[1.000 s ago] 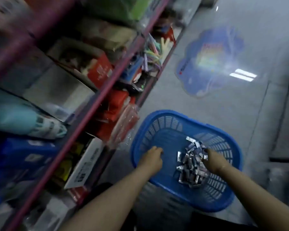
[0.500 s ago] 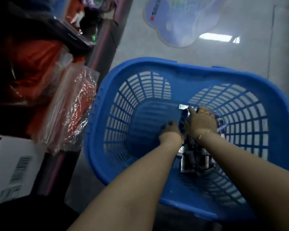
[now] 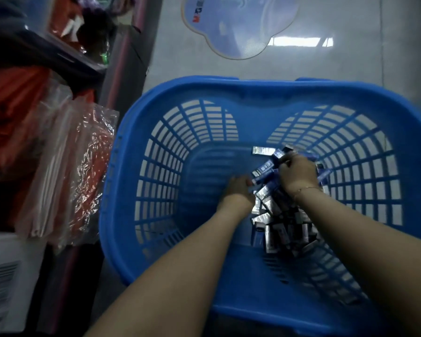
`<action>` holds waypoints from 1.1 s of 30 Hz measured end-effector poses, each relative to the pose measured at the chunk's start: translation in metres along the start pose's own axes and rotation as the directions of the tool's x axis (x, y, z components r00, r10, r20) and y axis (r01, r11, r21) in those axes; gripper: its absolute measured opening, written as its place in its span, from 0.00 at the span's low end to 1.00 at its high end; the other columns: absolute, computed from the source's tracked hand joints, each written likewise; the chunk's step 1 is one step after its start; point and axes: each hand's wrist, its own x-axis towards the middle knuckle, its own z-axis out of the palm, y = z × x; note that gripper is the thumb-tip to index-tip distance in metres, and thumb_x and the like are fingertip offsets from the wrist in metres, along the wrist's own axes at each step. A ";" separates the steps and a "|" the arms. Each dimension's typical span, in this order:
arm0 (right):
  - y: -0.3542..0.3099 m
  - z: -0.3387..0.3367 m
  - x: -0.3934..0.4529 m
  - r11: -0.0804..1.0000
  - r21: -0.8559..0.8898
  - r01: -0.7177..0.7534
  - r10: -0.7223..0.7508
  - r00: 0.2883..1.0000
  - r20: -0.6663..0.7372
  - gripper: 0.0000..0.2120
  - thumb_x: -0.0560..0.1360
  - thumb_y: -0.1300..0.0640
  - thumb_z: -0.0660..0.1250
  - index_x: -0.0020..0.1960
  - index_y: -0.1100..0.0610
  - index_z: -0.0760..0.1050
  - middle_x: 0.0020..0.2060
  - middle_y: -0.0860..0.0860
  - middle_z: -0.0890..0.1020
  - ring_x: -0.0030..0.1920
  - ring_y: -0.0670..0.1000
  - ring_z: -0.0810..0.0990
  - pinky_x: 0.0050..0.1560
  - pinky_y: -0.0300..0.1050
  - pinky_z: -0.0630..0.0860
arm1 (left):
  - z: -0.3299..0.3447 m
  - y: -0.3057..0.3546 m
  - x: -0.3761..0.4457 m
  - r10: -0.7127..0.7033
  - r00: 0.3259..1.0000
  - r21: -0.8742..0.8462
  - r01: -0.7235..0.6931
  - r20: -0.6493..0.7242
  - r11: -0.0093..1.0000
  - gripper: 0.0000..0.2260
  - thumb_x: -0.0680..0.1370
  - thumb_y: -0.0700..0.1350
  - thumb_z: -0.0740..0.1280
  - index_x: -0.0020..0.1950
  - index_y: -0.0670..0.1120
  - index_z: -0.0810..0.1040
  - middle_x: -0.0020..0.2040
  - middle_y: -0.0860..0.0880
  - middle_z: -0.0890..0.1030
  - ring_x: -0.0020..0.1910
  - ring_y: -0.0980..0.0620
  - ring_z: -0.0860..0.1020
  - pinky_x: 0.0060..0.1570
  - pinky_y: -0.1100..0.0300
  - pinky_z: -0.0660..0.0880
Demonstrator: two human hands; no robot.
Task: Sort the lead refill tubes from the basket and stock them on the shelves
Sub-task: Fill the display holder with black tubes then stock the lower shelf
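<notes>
A blue slatted plastic basket stands on the floor. On its bottom, right of centre, lies a heap of several small blue-and-silver lead refill packs. Both my hands are down inside the basket. My right hand is curled over the top of the heap and grips several packs, which stick out past its fingers. My left hand sits at the heap's left edge, fingers curled, its fingertips touching a blue pack. My forearms hide part of the heap.
Store shelves run along the left, with red goods and clear plastic bags hanging close to the basket's left rim. A white barcoded box sits at the lower left. A blue floor sticker lies beyond the basket on grey tiles.
My view dropped from the shelves and closed in on the basket. Both hands went from the rim area down into the pack heap, and the right hand has gathered packs.
</notes>
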 end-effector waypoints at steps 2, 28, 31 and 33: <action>0.009 -0.008 0.001 0.999 -0.036 0.026 -0.029 0.996 -0.079 0.15 0.73 0.64 0.61 0.58 0.58 0.76 0.59 0.59 0.77 0.59 0.59 0.75 0.56 0.47 0.71 | -0.003 -0.005 0.005 0.013 0.987 -0.043 -0.020 -0.158 0.999 0.16 0.73 0.40 0.69 0.60 0.41 0.73 0.61 0.40 0.73 0.58 0.41 0.74 0.57 0.52 0.71; 0.003 -0.017 0.022 0.999 0.025 -0.045 0.039 0.976 0.213 0.03 0.72 0.58 0.62 0.40 0.56 0.70 0.44 0.56 0.77 0.54 0.58 0.76 0.47 0.42 0.66 | -0.051 0.005 0.036 0.254 0.963 0.297 -0.218 -0.088 0.930 0.14 0.74 0.45 0.62 0.57 0.44 0.63 0.54 0.40 0.77 0.51 0.38 0.77 0.42 0.54 0.66; 0.000 -0.011 0.014 0.948 -0.214 0.235 -0.189 0.958 0.218 0.11 0.70 0.51 0.67 0.49 0.56 0.74 0.51 0.57 0.75 0.58 0.58 0.73 0.54 0.46 0.69 | -0.055 0.009 0.044 0.469 0.881 0.521 -0.427 0.058 0.739 0.19 0.75 0.40 0.61 0.66 0.46 0.65 0.60 0.41 0.70 0.51 0.37 0.76 0.45 0.48 0.72; -0.004 0.000 0.006 0.824 -0.377 0.423 -0.335 0.900 0.277 0.22 0.70 0.46 0.68 0.58 0.59 0.72 0.59 0.59 0.72 0.62 0.59 0.69 0.61 0.48 0.66 | -0.055 0.013 0.047 0.514 0.839 0.599 -0.508 0.180 0.619 0.23 0.76 0.40 0.61 0.70 0.47 0.63 0.62 0.42 0.66 0.51 0.38 0.76 0.47 0.46 0.74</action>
